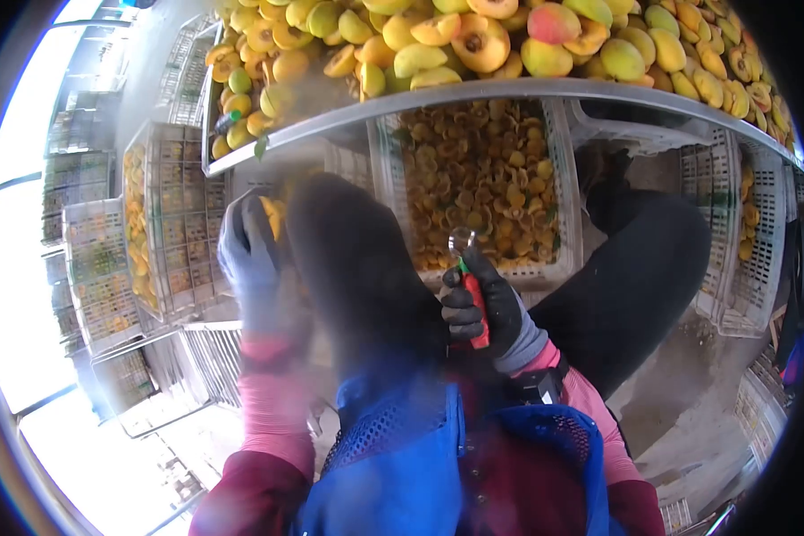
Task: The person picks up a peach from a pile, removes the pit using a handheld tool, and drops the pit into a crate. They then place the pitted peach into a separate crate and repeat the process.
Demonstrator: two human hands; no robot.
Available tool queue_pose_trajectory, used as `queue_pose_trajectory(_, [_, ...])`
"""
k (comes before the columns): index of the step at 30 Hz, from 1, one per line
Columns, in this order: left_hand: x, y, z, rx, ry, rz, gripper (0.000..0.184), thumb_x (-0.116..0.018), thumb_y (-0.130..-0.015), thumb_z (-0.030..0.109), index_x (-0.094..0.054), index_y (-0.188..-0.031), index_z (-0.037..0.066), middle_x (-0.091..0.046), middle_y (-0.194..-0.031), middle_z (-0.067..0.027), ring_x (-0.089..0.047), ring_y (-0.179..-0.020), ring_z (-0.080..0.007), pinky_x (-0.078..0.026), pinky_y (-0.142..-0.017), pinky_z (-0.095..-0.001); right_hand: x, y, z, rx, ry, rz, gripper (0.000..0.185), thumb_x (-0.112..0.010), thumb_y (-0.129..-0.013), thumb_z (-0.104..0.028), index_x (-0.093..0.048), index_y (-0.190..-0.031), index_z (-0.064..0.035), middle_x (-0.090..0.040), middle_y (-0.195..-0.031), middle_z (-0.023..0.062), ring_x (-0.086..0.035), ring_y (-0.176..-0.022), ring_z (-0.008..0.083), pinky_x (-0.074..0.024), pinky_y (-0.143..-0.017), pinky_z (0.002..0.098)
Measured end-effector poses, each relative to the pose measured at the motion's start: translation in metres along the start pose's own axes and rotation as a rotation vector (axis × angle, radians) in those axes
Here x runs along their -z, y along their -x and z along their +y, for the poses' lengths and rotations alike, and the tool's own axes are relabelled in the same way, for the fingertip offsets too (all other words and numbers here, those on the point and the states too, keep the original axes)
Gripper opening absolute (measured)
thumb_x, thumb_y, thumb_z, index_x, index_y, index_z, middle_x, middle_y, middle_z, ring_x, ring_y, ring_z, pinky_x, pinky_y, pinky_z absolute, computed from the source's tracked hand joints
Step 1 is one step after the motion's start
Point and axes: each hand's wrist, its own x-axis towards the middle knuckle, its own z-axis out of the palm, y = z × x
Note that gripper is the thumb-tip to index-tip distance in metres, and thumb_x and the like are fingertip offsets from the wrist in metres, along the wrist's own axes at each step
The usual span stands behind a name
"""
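Observation:
My right hand [484, 308], in a dark glove with a grey cuff, is closed round the red handle [475, 308] of a small tool. The tool's metal loop head [461, 239] points up, over the crate of cut fruit halves [482, 170]. On the left, my left hand [248, 237], in a grey glove, is curled beside my knee. A piece of yellow-orange fruit [273, 217] shows at its fingers. This side of the view is hazy.
A metal-edged table [509, 88] heaped with whole and halved fruit [482, 43] spans the top. Stacked plastic crates with fruit stand at left [174, 223] and right [732, 232]. My dark-clad knees are raised below the table edge.

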Motion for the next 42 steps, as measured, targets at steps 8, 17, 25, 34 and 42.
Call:
queue_pose_trajectory(8, [-0.069,-0.077,0.065,-0.269,-0.371,-0.071,0.031,-0.063,-0.084,0.031,-0.065,-0.100,0.005,-0.065,-0.089,-0.0146,-0.063,-0.084,-0.0262,-0.047,-0.074,-0.0336,0.008,-0.016,-0.004,0.313,0.418,0.262,0.035,-0.054,-0.090,-0.043,-0.054,-0.097,-0.0086,-0.047,-0.067,-0.0018,-0.043,-0.051,0.0090,-0.0384,-0.048,0.0235])
queue_pose_trajectory(17, [-0.107,-0.110,0.056,-0.477,-0.272,-0.217,0.038,-0.070,-0.071,0.028,-0.061,-0.104,0.009,-0.063,-0.096,-0.0129,-0.062,-0.085,-0.0309,-0.050,-0.072,-0.0399,0.005,-0.017,-0.024,0.678,0.770,0.472,0.044,-0.053,-0.089,-0.047,-0.055,-0.102,-0.0052,-0.049,-0.067,0.0002,-0.046,-0.052,0.0095,-0.0392,-0.047,0.0237])
queue_pose_trajectory(25, [-0.086,0.020,0.085,-0.796,0.059,-0.566,0.065,-0.072,-0.064,0.017,-0.051,-0.123,0.003,-0.049,-0.125,-0.0196,-0.056,-0.107,-0.0310,-0.046,-0.089,-0.0379,-0.074,0.005,-0.020,0.615,0.725,0.347,0.045,-0.059,-0.087,-0.044,-0.055,-0.109,-0.0058,-0.053,-0.070,0.0003,-0.045,-0.049,0.0079,-0.0358,-0.042,0.0223])
queue_pose_trajectory(34, [-0.103,0.064,0.078,0.071,0.622,-0.540,0.038,-0.044,-0.097,0.030,-0.054,-0.112,-0.004,-0.060,-0.095,-0.0107,-0.059,-0.083,-0.0170,-0.048,-0.072,-0.0290,-0.060,0.012,-0.013,0.777,1.216,0.242,0.030,-0.060,-0.087,-0.012,-0.052,-0.113,-0.0007,-0.057,-0.081,0.0046,-0.052,-0.061,0.0080,-0.0414,-0.051,0.0207])
queue_pose_trajectory(42, [-0.106,0.076,0.098,0.240,0.695,-0.170,0.030,-0.043,-0.098,0.024,-0.056,-0.109,-0.001,-0.060,-0.094,-0.0101,-0.059,-0.082,-0.0144,-0.048,-0.073,-0.0248,-0.047,0.024,0.022,1.128,1.847,0.431,0.021,-0.055,-0.086,-0.008,-0.050,-0.106,-0.0018,-0.053,-0.080,0.0167,-0.057,-0.070,0.0310,-0.0450,-0.061,0.0368])
